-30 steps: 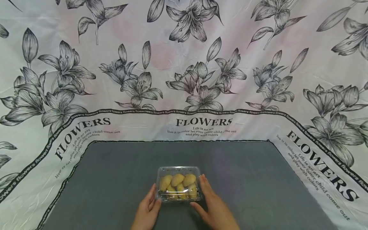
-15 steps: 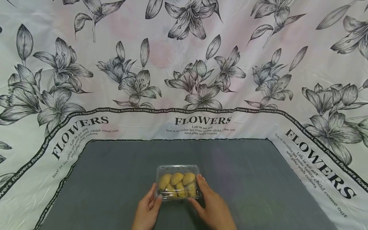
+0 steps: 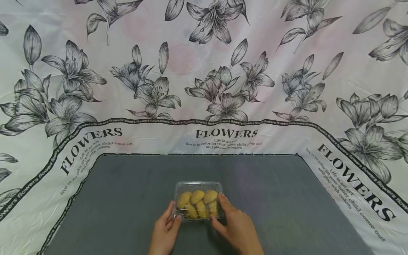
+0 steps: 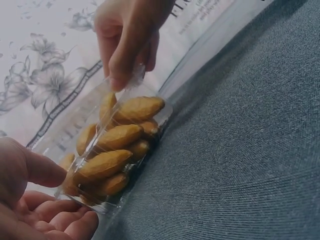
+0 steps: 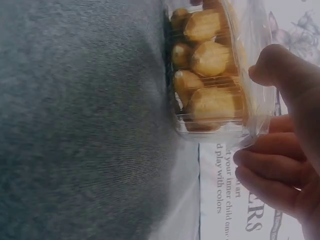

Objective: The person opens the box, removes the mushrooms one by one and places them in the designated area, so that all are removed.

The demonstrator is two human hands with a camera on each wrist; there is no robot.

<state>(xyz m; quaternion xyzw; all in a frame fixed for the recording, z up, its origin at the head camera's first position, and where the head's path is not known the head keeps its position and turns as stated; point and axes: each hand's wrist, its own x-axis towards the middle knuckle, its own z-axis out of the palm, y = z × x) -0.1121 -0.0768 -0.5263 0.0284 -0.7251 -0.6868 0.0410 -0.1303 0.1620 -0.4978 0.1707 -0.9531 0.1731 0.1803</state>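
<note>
A clear plastic clamshell box (image 3: 199, 185), filled with several yellow oval fruits (image 3: 197, 197), sits near the front middle of the table in the head view. My left hand (image 3: 165, 230) grips its left end, thumb at the front corner and fingers along the side. At the right end my right hand (image 3: 237, 225) holds the box, its thumb by the front edge and its fingertips on the side. Through the plastic in the left wrist view, the fruits (image 4: 120, 135) lie piled against each other. The right wrist view has the right thumb (image 5: 267, 65) over the lid's edge.
The grey cloth tabletop (image 3: 127, 191) extends around the box on all sides. Behind it and at both sides rises a white sheet (image 3: 178, 138) printed with flowers and lettering.
My right hand has moved slightly left, bringing its fingertips and thumb in onto the box. The left thumb also sits closer over the front corner. The fruits appear slightly higher in the view.
</note>
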